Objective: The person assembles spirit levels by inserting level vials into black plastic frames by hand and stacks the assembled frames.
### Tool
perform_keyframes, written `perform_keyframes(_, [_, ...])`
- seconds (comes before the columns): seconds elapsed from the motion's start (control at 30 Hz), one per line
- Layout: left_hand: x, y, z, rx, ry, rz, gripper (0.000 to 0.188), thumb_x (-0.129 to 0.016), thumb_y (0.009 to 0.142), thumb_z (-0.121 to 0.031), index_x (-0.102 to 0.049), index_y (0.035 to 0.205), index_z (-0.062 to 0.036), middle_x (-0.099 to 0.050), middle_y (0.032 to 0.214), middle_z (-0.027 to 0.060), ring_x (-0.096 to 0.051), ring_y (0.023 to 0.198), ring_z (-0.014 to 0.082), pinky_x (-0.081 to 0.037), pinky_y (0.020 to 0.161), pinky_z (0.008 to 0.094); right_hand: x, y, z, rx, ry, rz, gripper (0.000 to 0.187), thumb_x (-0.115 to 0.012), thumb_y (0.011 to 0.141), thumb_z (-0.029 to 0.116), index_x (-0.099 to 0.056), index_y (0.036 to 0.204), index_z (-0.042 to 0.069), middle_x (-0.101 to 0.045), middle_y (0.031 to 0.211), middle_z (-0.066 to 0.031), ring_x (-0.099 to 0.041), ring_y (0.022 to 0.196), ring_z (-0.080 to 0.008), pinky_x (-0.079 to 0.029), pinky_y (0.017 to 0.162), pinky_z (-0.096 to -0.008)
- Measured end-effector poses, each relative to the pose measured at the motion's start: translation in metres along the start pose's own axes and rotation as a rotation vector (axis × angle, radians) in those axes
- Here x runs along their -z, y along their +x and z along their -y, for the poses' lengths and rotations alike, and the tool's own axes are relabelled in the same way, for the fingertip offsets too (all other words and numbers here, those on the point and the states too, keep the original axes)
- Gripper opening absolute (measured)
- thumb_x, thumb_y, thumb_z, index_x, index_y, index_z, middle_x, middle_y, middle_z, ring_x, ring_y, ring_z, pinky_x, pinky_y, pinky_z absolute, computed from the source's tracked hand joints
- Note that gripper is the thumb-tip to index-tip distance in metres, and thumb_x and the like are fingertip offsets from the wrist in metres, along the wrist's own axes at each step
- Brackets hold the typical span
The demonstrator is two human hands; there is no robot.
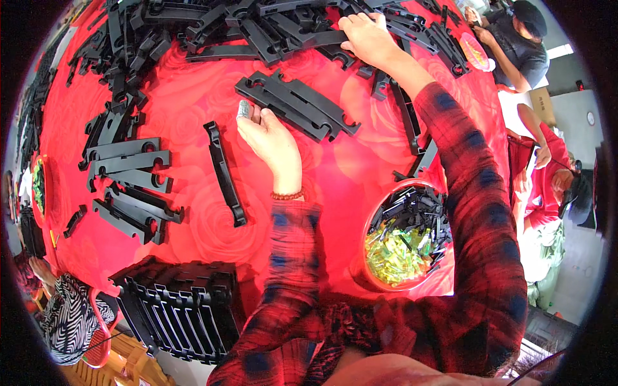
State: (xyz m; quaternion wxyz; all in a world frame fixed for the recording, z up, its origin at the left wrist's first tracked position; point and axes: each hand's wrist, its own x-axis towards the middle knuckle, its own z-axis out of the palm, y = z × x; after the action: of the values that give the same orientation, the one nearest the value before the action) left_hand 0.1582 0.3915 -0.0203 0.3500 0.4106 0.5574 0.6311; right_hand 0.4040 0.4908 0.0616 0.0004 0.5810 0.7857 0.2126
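Black heap (257, 35) ahead; bowl (365, 258) of small pieces (396, 254) alongside.
Strips (293, 103) long, notched; right hand (370, 38) at heap, grip unclear; left hand (267, 138) loosely curled, nothing visibly held.

No text can be read; toward two o'clock, a brown cardboard box (542, 101) bears small dark printing
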Motion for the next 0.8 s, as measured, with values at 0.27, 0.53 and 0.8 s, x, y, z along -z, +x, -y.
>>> perform_keyframes(0.27, [0.001,0.003,0.003,-0.004,0.016,0.014,0.034,-0.052,0.095,0.004,-0.044,0.127,0.0103,-0.054,0.126,0.0241,-0.059,0.115,0.0283,-0.048,0.099,0.0388,0.043,-0.056,0.062,-0.067,0.290,0.251,0.043,-0.071,0.081,0.036,-0.060,0.100,-0.002,-0.064,0.099,-0.0188,-0.065,0.092,-0.0368,-0.051,0.082,-0.0460])
perform_keyframes(0.53, [-0.005,0.000,-0.004,0.006,-0.032,0.041,0.034,-0.050,0.093,0.008,-0.042,0.127,0.0107,-0.054,0.127,0.0263,-0.059,0.119,0.0310,-0.047,0.102,0.0399,0.013,-0.038,0.027,-0.188,0.229,-0.091,0.042,-0.061,0.090,0.042,-0.067,0.098,0.001,-0.065,0.106,-0.0199,-0.063,0.104,-0.0369,-0.053,0.084,-0.0500])
perform_keyframes(0.8, [-0.002,0.001,0.000,0.007,-0.047,0.045,0.033,-0.051,0.094,0.006,-0.043,0.126,0.0107,-0.055,0.128,0.0263,-0.059,0.119,0.0307,-0.048,0.102,0.0397,-0.006,0.002,0.023,-0.308,0.115,0.368,0.075,-0.074,0.079,0.053,-0.056,0.124,-0.005,-0.056,0.127,-0.0228,-0.058,0.119,-0.0370,-0.051,0.096,-0.0485])
